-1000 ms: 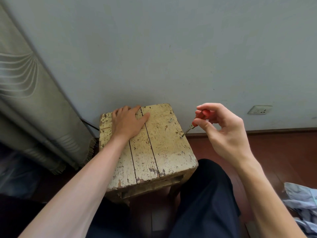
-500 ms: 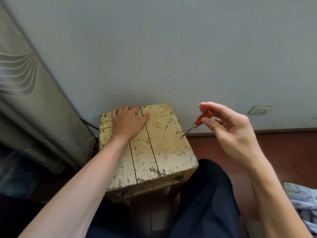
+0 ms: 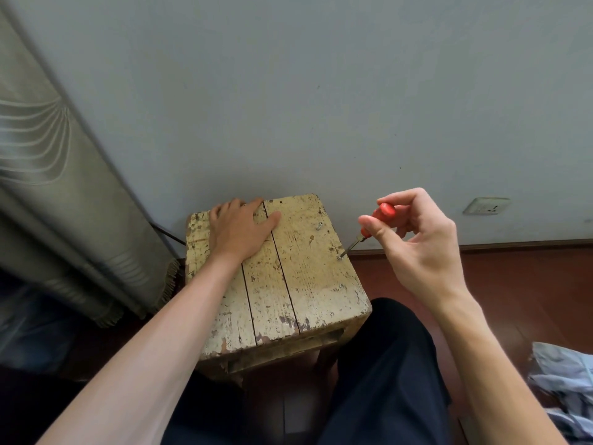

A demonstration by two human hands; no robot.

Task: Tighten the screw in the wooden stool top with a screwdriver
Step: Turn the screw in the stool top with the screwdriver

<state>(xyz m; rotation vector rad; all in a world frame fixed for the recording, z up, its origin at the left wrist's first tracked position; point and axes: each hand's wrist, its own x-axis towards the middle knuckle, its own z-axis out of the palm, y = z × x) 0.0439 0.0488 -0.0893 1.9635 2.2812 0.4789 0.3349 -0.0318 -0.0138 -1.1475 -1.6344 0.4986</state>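
Screwdriver (image 3: 369, 228) slants down-left; tip on screw (image 3: 339, 257).

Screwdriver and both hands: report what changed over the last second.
The right hand shifted its thumb and fingers round the red handle of the screwdriver, as in a twist, and never let go. The tip stayed on the screw near the right edge of the stool top. The left hand stayed flat on the far left of it.
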